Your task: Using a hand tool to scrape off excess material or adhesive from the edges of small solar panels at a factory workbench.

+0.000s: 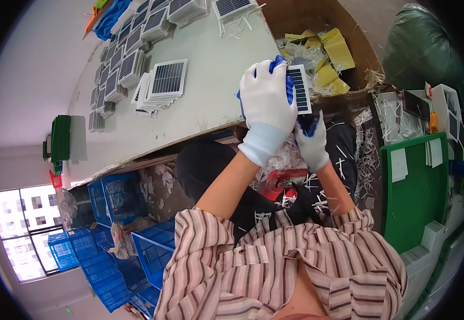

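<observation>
Pale table with stacks of small panels, a fanned pile and white strips.

So the left hand is up around top centre of the frame, white glove on, back facing the camera, fingers bent in. Right hand, also gloved, sits just lower and to the right. Both forearms are bare, left one slanting up rightward, right one up leftward.
</observation>
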`<state>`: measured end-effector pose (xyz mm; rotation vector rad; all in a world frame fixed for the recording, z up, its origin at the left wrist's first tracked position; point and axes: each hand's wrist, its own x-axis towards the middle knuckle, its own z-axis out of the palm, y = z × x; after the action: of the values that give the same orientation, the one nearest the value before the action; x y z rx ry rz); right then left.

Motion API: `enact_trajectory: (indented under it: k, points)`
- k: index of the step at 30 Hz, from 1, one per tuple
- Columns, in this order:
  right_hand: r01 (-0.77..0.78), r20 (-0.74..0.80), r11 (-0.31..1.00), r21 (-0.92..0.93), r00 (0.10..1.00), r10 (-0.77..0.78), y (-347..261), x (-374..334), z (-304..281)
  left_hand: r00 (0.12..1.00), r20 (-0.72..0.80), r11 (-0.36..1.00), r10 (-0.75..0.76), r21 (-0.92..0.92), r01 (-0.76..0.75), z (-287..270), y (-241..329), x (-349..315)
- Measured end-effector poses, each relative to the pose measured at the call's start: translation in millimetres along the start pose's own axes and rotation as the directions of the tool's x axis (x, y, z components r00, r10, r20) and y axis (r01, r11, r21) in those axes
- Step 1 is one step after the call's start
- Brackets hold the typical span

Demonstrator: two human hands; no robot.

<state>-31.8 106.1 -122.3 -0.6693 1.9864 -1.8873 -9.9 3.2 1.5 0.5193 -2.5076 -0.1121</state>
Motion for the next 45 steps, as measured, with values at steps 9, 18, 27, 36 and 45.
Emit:
enact_trajectory:
  k: [9, 18, 27, 36, 45]
  points:
    - [-0.439, 0.431, -0.211, 0.874, 0.899, -0.083, 11, 88, 46, 0.994, 0.010, 0.991, 0.109, -0.080, -0.108, -4, -9, -1]
    - [0.001, 0.362, 0.951, 0.309, 0.925, -0.119, 0, 65, -27, 0.996, -0.038, 0.994, 0.079, -0.069, -0.081, -7, -9, 3]
    - [0.023, 0.209, 0.959, 0.283, 0.974, -0.086, -10, -23, -2, 1.000, -0.029, 0.999, 0.003, -0.044, -0.004, -3, 2, -1]
    - [0.102, -0.121, 0.791, 0.603, 0.992, -0.035, 67, 71, 51, 0.999, 0.032, 0.999, 0.022, 0.042, -0.024, 2, 6, 3]
    - [0.145, -0.207, 0.965, 0.216, 0.973, -0.100, 21, 83, 24, 0.998, -0.039, 0.998, 0.048, -0.031, -0.049, -1, -10, -2]
